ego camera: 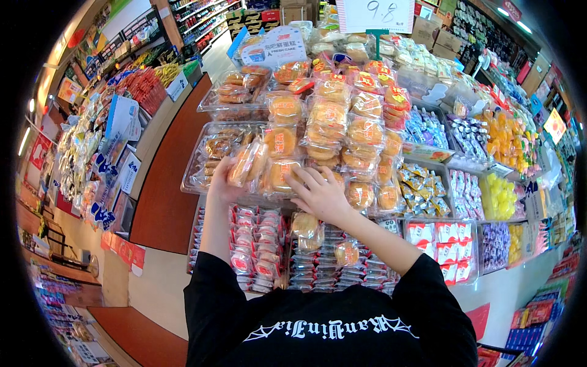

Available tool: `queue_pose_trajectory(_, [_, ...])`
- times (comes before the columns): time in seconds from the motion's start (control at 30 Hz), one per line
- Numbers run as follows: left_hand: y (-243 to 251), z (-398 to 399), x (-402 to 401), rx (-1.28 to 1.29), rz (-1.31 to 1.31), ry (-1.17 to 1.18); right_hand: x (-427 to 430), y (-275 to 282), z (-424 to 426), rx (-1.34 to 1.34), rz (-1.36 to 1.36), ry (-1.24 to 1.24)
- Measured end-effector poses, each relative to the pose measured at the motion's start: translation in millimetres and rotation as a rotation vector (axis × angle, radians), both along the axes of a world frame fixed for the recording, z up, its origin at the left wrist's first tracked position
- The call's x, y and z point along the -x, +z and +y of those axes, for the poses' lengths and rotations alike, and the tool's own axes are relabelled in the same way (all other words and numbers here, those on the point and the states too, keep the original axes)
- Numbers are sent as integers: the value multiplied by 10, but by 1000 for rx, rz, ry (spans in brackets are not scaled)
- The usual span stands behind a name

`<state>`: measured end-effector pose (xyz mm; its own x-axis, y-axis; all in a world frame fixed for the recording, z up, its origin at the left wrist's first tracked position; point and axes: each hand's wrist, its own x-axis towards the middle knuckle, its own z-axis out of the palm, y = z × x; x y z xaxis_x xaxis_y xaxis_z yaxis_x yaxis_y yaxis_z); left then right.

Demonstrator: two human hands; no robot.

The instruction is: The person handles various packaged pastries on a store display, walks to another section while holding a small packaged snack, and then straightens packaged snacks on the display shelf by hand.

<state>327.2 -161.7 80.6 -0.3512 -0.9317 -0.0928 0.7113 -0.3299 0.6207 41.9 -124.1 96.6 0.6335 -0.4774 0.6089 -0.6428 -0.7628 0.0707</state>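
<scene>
My left hand (224, 181) grips a few plastic-wrapped round cakes (247, 165), held tilted on edge at the left of the stacked cakes. My right hand (321, 190) has its fingers spread over a wrapped cake (280, 176) at the front of the pile; whether it grips one is hidden. Behind both hands rise stacks of wrapped round cakes (326, 117) with red print. A clear plastic tray (190, 176) of browner wrapped pastries lies beside my left hand. Two loose wrapped cakes (347, 253) (307, 227) rest on the packets below my right hand.
Bins of small wrapped sweets (424, 188) and jelly cups (500, 195) stand at the right. Rows of red-and-white packets (254, 243) lie in front. A price sign (376, 16) stands at the back. Another display of packaged snacks (82, 151) is across the left side.
</scene>
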Motion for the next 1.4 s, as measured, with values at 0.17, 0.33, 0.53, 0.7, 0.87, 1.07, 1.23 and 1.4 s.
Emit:
queue_pose_trajectory(0.17, [174,-75,175,-41,-113,131,-31,7,4,-8,-7,4])
queue_pose_trajectory(0.33, [290,-227,262,29,-183,48,-73,43,-27,-8,-22,24])
queue_pose_trajectory(0.53, [383,-393,297,78,-37,-98,-181,70,-73,14,21,-77])
queue_pose_trajectory(0.7, [522,-452,465,26,-65,-10,-212,4,-68,12,-8,-120])
queue_pose_trajectory(0.87, [449,-453,413,52,-24,-34,-194,42,43,-103,-54,-76])
queue_pose_trajectory(1.07, [371,-320,384,-36,28,102,-138,12,68,-97,-54,-33])
queue_pose_trajectory(1.23, [245,-115,153,83,87,95,-140,50,187,-106,-49,-29])
queue_pose_trajectory(1.4, [465,383,406,305,-155,289,79,103,363,-161,-170,-38])
